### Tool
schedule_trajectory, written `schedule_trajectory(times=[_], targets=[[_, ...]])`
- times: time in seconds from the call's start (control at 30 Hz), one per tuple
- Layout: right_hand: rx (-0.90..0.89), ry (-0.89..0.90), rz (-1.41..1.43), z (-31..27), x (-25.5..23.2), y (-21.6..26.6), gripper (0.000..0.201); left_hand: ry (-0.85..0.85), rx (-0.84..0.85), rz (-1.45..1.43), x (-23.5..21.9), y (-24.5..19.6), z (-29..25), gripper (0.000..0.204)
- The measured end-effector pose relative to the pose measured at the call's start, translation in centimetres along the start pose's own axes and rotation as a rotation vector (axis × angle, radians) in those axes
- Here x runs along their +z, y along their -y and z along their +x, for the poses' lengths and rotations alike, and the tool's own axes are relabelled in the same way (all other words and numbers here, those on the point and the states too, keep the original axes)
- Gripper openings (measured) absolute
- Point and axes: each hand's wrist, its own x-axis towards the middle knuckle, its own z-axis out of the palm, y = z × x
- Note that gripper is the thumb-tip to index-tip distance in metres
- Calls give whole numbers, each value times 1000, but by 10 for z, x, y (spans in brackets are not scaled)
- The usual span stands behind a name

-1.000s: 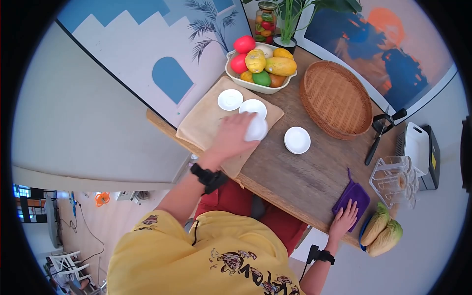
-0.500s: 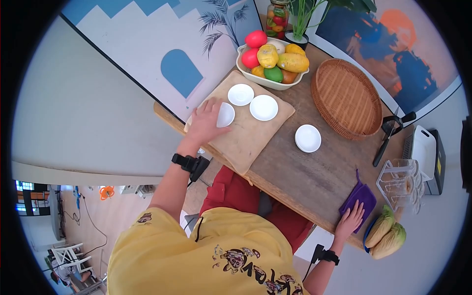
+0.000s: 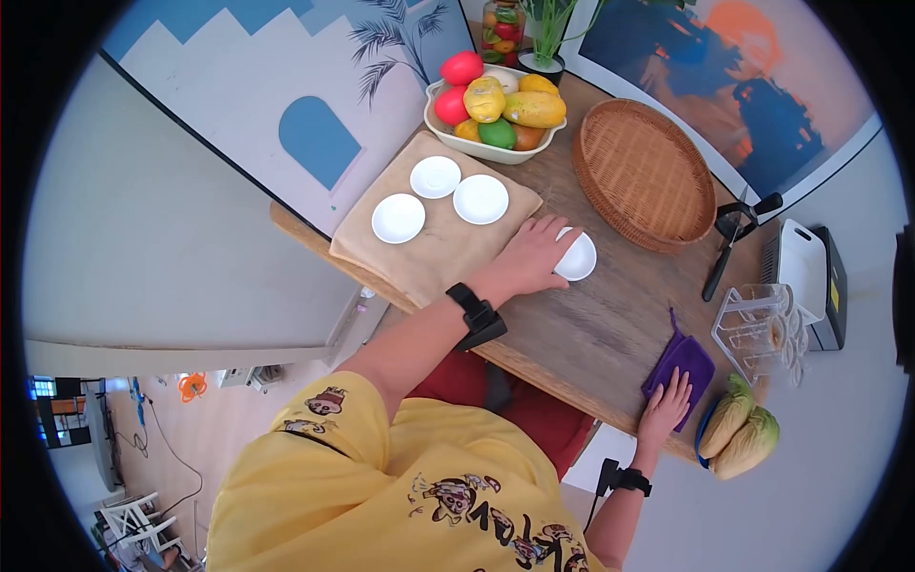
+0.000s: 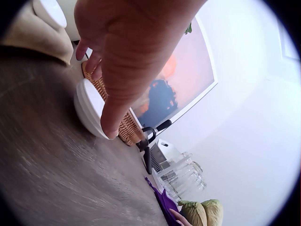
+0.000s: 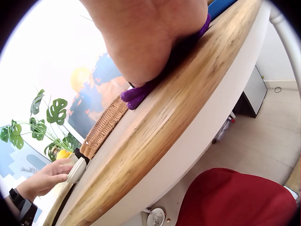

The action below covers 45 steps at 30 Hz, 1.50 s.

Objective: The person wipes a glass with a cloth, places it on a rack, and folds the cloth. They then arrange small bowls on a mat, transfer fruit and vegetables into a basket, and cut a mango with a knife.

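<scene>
A stack of white dishes (image 3: 578,255) stands on the wooden table, its nested rims visible in the left wrist view (image 4: 89,107). The left hand (image 3: 527,259) spans the stack's left side; its thumb touches the rim, and its other fingers extend by the far edge, without a visible grip. Three separate white dishes, one left (image 3: 398,218), one at the back (image 3: 436,177) and one right (image 3: 480,199), lie on a beige cloth (image 3: 429,262). With fingers extended, the right hand (image 3: 664,410) rests on a purple cloth (image 3: 694,370) near the front edge.
Behind the beige cloth is a fruit bowl (image 3: 515,154). A wicker tray (image 3: 648,176) lies behind the stack. At the right are black-handled utensils (image 3: 719,272), a glass rack (image 3: 758,334), a white container (image 3: 803,267) and leafy vegetables (image 3: 743,439).
The left hand set a white dish on the left of the beige cloth, let it go, and moved right to the stack. The right hand has stayed on the purple cloth.
</scene>
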Motion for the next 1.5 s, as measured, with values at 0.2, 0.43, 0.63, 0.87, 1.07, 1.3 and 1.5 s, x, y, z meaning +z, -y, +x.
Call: schedule_trajectory(times=[0.2, 0.43, 0.63, 0.87, 1.07, 1.3, 1.5], targets=[[6, -7, 0, -1, 0, 0, 48, 16, -71, -139, 15, 4, 8, 88], [10, -11, 10, 0, 0, 2, 47, -76, -53, -200, 7, 3, 0, 87], [9, -19, -4, -1, 1, 1, 47, -178, -19, -142, 0, 5, -5, 88], [14, -10, -11, -1, 0, 2, 47, -229, -159, -53, -59, 8, -63, 87], [3, -24, -18, 0, 2, 1, 47, -219, -336, 141, -82, 50, -132, 88], [3, -15, -5, 0, 0, 2, 48, -165, -260, 265, -78, 70, -140, 84], [-5, -14, -22, -1, 0, 0, 48, -284, -376, 222, -97, 92, -113, 74]])
